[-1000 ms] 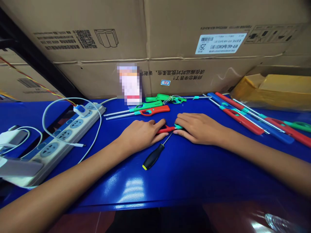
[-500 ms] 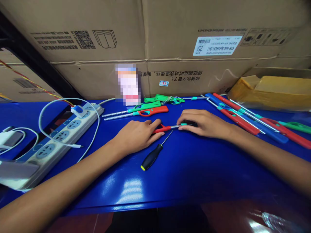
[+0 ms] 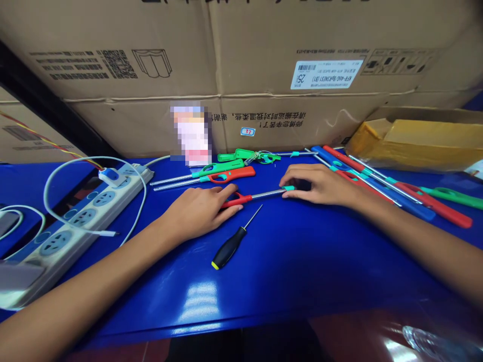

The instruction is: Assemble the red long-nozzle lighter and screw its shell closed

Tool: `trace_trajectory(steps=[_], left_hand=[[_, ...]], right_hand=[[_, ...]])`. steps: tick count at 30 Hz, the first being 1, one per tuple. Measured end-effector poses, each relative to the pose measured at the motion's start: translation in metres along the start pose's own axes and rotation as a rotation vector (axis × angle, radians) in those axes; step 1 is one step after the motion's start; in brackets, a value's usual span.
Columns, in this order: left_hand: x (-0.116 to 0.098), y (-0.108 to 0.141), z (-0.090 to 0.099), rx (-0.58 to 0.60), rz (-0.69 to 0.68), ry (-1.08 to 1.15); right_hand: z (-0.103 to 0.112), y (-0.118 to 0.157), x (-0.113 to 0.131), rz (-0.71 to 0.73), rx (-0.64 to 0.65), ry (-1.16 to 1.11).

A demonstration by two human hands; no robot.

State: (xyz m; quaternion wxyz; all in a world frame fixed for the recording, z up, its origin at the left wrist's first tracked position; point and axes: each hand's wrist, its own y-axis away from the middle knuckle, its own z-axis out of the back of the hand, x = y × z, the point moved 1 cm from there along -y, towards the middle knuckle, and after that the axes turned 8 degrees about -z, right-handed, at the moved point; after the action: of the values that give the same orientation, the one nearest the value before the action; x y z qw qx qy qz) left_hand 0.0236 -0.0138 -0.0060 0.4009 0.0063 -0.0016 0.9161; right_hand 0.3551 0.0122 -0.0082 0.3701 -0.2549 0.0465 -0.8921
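Note:
My left hand [image 3: 194, 211] is closed around the handle of a red lighter [image 3: 243, 199], whose metal tube points right. At the tube's far end, my right hand [image 3: 320, 183] pinches a teal piece [image 3: 288, 188]; a dark part shows behind its fingers. A black screwdriver [image 3: 229, 247] with a yellow end lies just in front of the lighter, its tip toward the back right. Behind my left hand lie a green lighter [image 3: 224, 167] and an orange-red lighter [image 3: 237, 174], side by side.
A white power strip [image 3: 85, 216] with looped cable is at left. A phone [image 3: 191, 134], blurred out, leans on a large cardboard box [image 3: 256, 80]. More green pieces [image 3: 241, 154] lie at the back. Several long lighters [image 3: 437, 201] and a yellow-brown carton [image 3: 426, 138] are at right.
More of the metal tube shows between my hands, which are farther apart. My right hand and the teal piece are farther from the red handle. The whole view has shifted slightly.

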Motion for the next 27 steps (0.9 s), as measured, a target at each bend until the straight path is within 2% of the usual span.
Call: trace_trajectory(steps=[8, 13, 17, 22, 27], left_hand=[[-0.003, 0.001, 0.0, 0.006, 0.04, 0.035], [-0.006, 0.002, 0.003, -0.024, -0.007, 0.067], [-0.008, 0.0, 0.004, -0.059, -0.066, 0.093], [-0.003, 0.0, -0.002, -0.124, -0.12, 0.124], [0.004, 0.005, -0.002, -0.163, -0.177, 0.139]], right_hand=[[-0.002, -0.001, 0.001, -0.031, 0.035, 0.011], [-0.008, -0.005, 0.015, 0.034, 0.002, 0.046], [-0.015, -0.017, 0.033, 0.084, 0.041, 0.122], [-0.029, -0.038, 0.045, 0.081, 0.112, 0.148], [-0.043, -0.038, 0.045, 0.043, 0.057, 0.096]])
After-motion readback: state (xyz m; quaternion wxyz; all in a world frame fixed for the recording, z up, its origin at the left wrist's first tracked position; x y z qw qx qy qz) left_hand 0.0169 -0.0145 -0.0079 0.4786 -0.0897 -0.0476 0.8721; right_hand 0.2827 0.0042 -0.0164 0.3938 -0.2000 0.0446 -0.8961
